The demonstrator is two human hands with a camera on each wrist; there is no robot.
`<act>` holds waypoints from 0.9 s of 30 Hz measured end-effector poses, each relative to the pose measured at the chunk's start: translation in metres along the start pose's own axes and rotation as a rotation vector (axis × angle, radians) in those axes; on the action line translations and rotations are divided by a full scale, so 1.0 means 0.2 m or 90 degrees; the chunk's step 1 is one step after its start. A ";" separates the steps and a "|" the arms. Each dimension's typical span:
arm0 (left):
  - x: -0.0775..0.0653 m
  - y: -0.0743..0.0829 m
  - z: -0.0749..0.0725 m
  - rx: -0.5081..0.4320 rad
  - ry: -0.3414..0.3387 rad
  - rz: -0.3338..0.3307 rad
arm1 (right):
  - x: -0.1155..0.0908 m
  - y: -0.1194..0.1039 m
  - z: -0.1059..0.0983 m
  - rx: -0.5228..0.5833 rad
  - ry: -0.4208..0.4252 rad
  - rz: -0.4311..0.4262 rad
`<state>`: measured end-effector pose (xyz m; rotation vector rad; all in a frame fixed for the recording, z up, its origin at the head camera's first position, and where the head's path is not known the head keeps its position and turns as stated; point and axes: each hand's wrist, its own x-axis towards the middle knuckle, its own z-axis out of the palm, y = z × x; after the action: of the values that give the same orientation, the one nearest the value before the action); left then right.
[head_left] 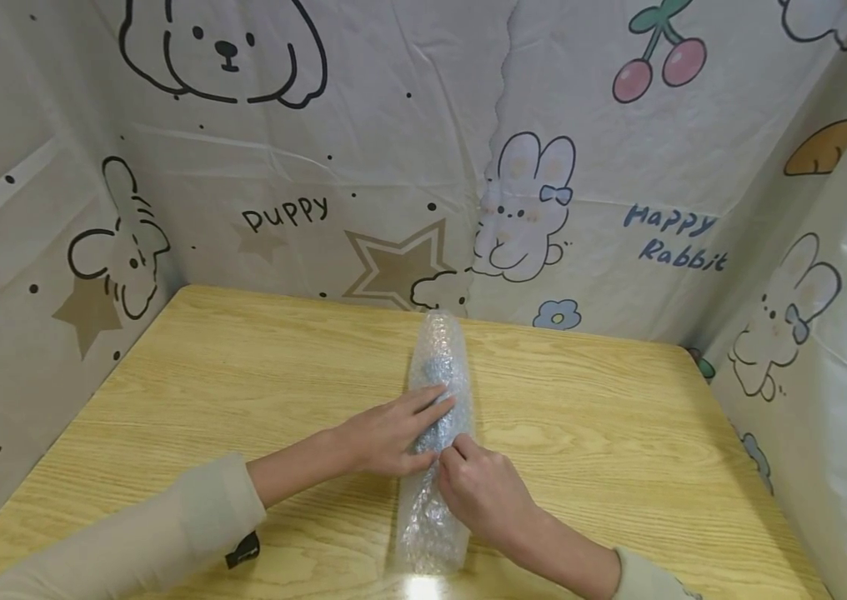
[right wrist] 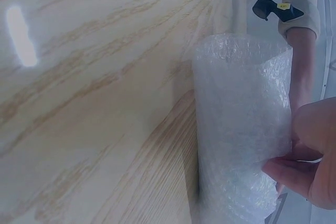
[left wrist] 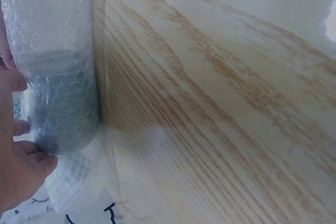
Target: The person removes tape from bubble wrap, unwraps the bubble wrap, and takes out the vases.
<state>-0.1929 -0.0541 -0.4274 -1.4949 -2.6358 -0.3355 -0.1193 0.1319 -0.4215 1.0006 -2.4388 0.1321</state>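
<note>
My left hand (head_left: pixel 391 437) rests, fingers extended, on the clear plastic bubble-wrap roll (head_left: pixel 438 432) while my right hand (head_left: pixel 488 490) pinches it. Easing either hand could let it unwind.

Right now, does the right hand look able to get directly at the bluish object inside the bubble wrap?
Probably not: the bubble wrap surrounds the bluish object, and the right hand seems to pinch only the wrap's outside.
</note>
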 end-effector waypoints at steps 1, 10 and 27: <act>0.00 0.00 0.00 -0.002 0.002 0.001 | 0.00 0.00 0.00 0.001 0.000 0.002; 0.00 0.00 0.00 -0.013 0.019 0.007 | -0.01 0.00 -0.01 0.017 0.013 0.020; 0.00 0.00 0.00 -0.006 0.006 -0.009 | -0.04 0.02 -0.01 0.069 0.016 0.028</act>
<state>-0.1928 -0.0540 -0.4278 -1.4746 -2.6414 -0.3561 -0.1164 0.1410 -0.4223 0.9851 -2.4538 0.2941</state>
